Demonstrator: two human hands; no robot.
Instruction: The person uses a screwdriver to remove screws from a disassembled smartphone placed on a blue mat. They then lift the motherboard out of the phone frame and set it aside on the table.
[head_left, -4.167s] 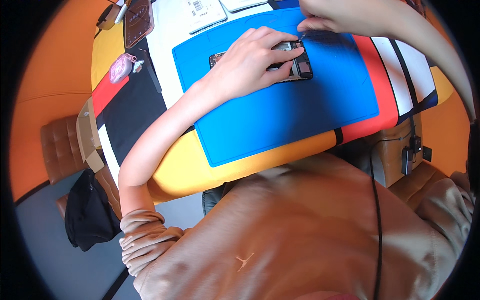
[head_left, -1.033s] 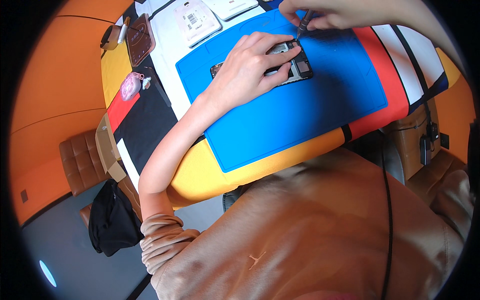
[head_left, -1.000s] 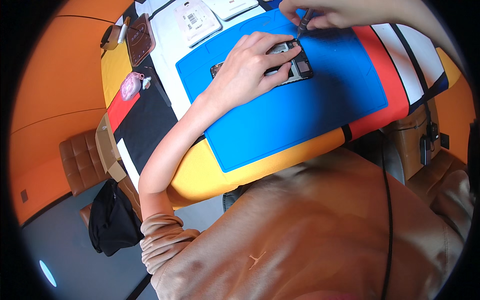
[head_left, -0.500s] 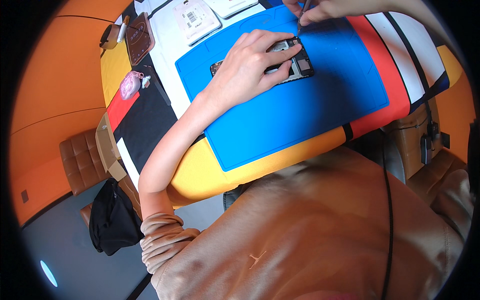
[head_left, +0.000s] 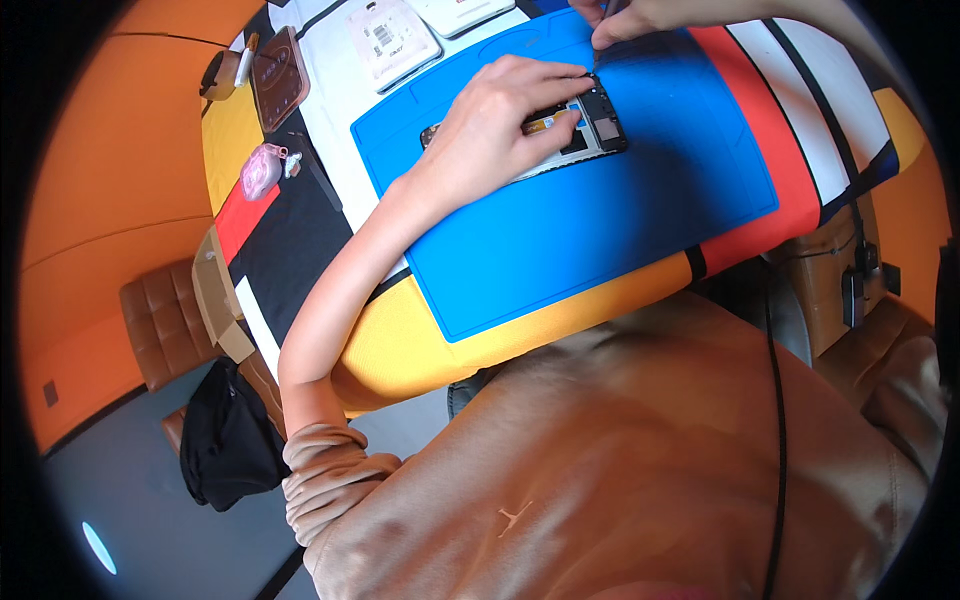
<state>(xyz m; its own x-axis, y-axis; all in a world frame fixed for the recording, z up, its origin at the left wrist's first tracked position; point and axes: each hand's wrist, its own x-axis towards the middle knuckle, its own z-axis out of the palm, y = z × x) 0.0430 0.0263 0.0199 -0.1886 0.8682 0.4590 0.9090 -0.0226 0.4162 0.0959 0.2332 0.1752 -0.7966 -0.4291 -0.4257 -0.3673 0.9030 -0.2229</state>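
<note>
On a blue work mat lies an opened phone, its dark frame and inner parts bare at the right end. My left hand is spread across the phone's middle, fingers stretched toward its right end and hiding much of the inside. The thumb is apart from the fingers, and silver and yellow parts show between them. Beyond the phone's far right corner, my right hand pinches a slim, dark screwdriver; its tip points down near that corner and is hard to make out.
Past the mat's far edge lie white phone-like panels. At the left are a phone with its screen up, a roll of tape, and a pink case. A black cable hangs down in front of me.
My left thumb and fingers have shifted on the phone, uncovering more of its inside. My right hand and the screwdriver have moved slightly left.
</note>
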